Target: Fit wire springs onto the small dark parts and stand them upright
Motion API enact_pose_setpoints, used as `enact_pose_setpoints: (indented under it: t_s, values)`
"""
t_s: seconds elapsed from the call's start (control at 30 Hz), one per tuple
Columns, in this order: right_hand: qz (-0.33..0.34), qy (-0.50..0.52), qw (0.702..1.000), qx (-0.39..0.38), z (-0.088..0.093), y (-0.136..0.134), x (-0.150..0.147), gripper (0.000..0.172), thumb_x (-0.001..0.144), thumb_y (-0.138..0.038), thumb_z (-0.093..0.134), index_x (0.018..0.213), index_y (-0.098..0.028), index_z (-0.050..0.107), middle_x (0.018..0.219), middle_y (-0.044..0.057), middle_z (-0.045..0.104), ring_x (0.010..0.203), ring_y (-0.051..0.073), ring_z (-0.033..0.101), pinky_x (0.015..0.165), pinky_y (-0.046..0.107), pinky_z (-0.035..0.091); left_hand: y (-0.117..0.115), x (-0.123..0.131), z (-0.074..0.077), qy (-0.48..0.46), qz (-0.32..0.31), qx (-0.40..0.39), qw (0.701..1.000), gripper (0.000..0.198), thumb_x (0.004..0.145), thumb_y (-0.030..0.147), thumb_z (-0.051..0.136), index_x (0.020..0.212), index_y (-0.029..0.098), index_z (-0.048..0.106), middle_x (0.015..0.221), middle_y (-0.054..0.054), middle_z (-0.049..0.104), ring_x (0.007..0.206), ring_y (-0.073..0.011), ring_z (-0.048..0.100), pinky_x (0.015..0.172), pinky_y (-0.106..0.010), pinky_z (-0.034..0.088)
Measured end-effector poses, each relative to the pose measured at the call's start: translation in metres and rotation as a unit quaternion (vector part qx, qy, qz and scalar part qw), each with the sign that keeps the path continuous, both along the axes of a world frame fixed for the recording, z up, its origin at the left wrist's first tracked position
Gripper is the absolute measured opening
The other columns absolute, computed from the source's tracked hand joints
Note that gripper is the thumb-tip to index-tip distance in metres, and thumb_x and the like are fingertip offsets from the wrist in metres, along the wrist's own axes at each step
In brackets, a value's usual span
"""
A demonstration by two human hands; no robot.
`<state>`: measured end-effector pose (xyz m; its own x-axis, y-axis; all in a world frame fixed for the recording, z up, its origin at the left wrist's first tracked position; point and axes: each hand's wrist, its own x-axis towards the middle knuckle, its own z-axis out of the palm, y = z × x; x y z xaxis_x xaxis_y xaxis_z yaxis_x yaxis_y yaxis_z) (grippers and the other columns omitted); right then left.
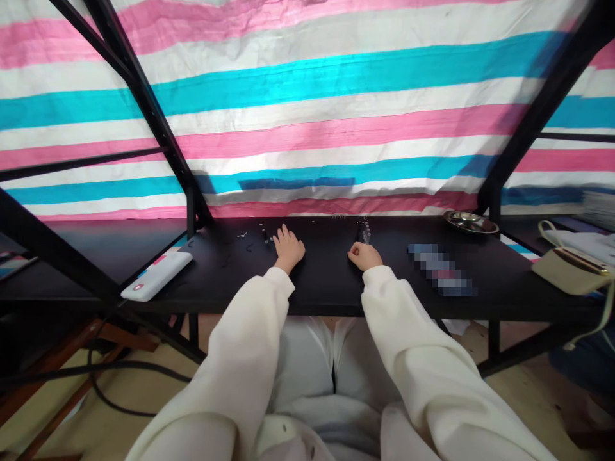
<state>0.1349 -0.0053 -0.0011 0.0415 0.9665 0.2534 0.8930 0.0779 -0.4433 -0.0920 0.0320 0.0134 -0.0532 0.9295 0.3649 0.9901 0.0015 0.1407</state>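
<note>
Two hands [289, 250] [366, 256], one beaded strand [367, 233], one dish [471, 223].

Right of centre in the frame, a short strand of pale, shiny beads [368, 233] runs up and down, its lower end unclear, with a narrow dark piece [360, 233] just to its left; left of centre, a small black-and-white piece [264, 236] lies slightly tilted, too small to identify

This looks like a makeshift workroom: striped sheeting [336, 70] backs a black worktop [327, 288] between dark posts [538, 116]
</note>
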Motion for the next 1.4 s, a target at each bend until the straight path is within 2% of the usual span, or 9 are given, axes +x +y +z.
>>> enact_pose_setpoints:
  t_s: [0.1, 0.3, 0.43, 0.57, 0.87, 1.0, 1.1, 1.27, 1.4]
  values:
    - [0.003, 0.003, 1.000, 0.000, -0.001, 0.001, 0.000, 0.009, 0.074, -0.029, 0.055, 0.071, -0.022, 0.060, 0.070, 0.000, 0.063, 0.067, 0.013, 0.056, 0.057, 0.022, 0.033, 0.012, -0.011, -0.003, 0.022, 0.000, -0.013, 1.000, 0.049, 0.082, 0.029, 0.037, 0.123, 0.004, 0.047, 0.144, -0.021, 0.023, 0.132, -0.0349, 0.019, 0.105, -0.052, 0.010]
    - [0.017, 0.009, 1.000, 0.000, 0.000, 0.000, -0.001, 0.010, 0.074, -0.029, 0.055, 0.071, -0.021, 0.060, 0.069, -0.001, 0.063, 0.065, 0.012, 0.055, 0.056, 0.021, 0.032, 0.025, -0.017, -0.009, 0.018, 0.012, 0.000, 1.000, 0.047, 0.083, 0.031, 0.034, 0.118, 0.006, 0.051, 0.138, -0.022, 0.034, 0.128, -0.0350, 0.027, 0.103, -0.054, 0.012]
    - [0.018, 0.010, 1.000, 0.002, 0.001, -0.001, -0.002, 0.009, 0.074, -0.029, 0.055, 0.071, -0.022, 0.060, 0.070, -0.001, 0.063, 0.065, 0.012, 0.055, 0.056, 0.022, 0.032, 0.029, -0.017, -0.009, 0.013, 0.036, -0.001, 0.999, 0.045, 0.083, 0.031, 0.035, 0.113, 0.004, 0.053, 0.127, -0.025, 0.045, 0.119, -0.0362, 0.036, 0.098, -0.054, 0.020]
    - [0.017, 0.014, 1.000, 0.004, 0.001, -0.002, -0.002, 0.009, 0.074, -0.028, 0.056, 0.071, -0.022, 0.060, 0.071, 0.000, 0.063, 0.066, 0.012, 0.055, 0.056, 0.022, 0.032, 0.032, -0.018, -0.011, 0.005, 0.050, -0.014, 0.999, 0.043, 0.083, 0.032, 0.035, 0.111, 0.003, 0.052, 0.114, -0.025, 0.052, 0.109, -0.0346, 0.045, 0.089, -0.047, 0.032]
    - [0.014, 0.018, 1.000, -0.003, 0.003, -0.003, -0.003, 0.008, 0.075, -0.028, 0.055, 0.071, -0.022, 0.060, 0.070, -0.001, 0.063, 0.066, 0.012, 0.055, 0.057, 0.021, 0.033, 0.032, -0.019, -0.010, 0.010, 0.011, -0.014, 1.000, 0.038, 0.085, 0.028, 0.032, 0.104, 0.004, 0.054, 0.107, -0.022, 0.055, 0.102, -0.0302, 0.049, 0.083, -0.035, 0.038]
    - [0.014, 0.024, 1.000, -0.001, 0.002, -0.003, -0.002, 0.009, 0.075, -0.028, 0.056, 0.070, -0.022, 0.060, 0.070, 0.000, 0.063, 0.065, 0.012, 0.055, 0.057, 0.022, 0.034, 0.024, -0.015, -0.007, -0.008, -0.042, -0.012, 0.999, 0.034, 0.086, 0.026, 0.033, 0.100, 0.006, 0.056, 0.103, -0.021, 0.056, 0.102, -0.0286, 0.050, 0.086, -0.035, 0.038]
    - [0.022, 0.042, 0.999, 0.003, 0.002, -0.002, -0.003, 0.010, 0.074, -0.028, 0.055, 0.070, -0.021, 0.060, 0.069, -0.001, 0.063, 0.064, 0.012, 0.054, 0.058, 0.021, 0.036, 0.013, -0.005, -0.007, -0.055, -0.118, -0.009, 0.991, 0.028, 0.085, 0.024, 0.037, 0.095, 0.008, 0.058, 0.100, -0.019, 0.057, 0.101, -0.0266, 0.051, 0.091, -0.036, 0.036]
    - [0.064, 0.153, 0.986, 0.028, -0.002, 0.003, -0.008, 0.014, 0.076, -0.029, 0.053, 0.073, -0.019, 0.062, 0.069, 0.001, 0.064, 0.066, 0.012, 0.056, 0.066, 0.022, 0.042, -0.017, 0.019, -0.010, -0.131, -0.321, 0.006, 0.938, 0.025, 0.083, 0.023, 0.041, 0.097, 0.012, 0.059, 0.102, -0.015, 0.059, 0.101, -0.0236, 0.052, 0.094, -0.036, 0.036]
    - [0.091, 0.206, 0.974, 0.033, -0.007, 0.009, -0.010, 0.016, 0.078, -0.027, 0.050, 0.077, -0.018, 0.063, 0.070, 0.001, 0.065, 0.068, 0.012, 0.057, 0.071, 0.024, 0.044, -0.040, 0.037, -0.011, -0.117, -0.410, 0.004, 0.905, 0.028, 0.085, 0.024, 0.039, 0.103, 0.014, 0.058, 0.106, -0.012, 0.059, 0.102, -0.0212, 0.052, 0.095, -0.035, 0.037]
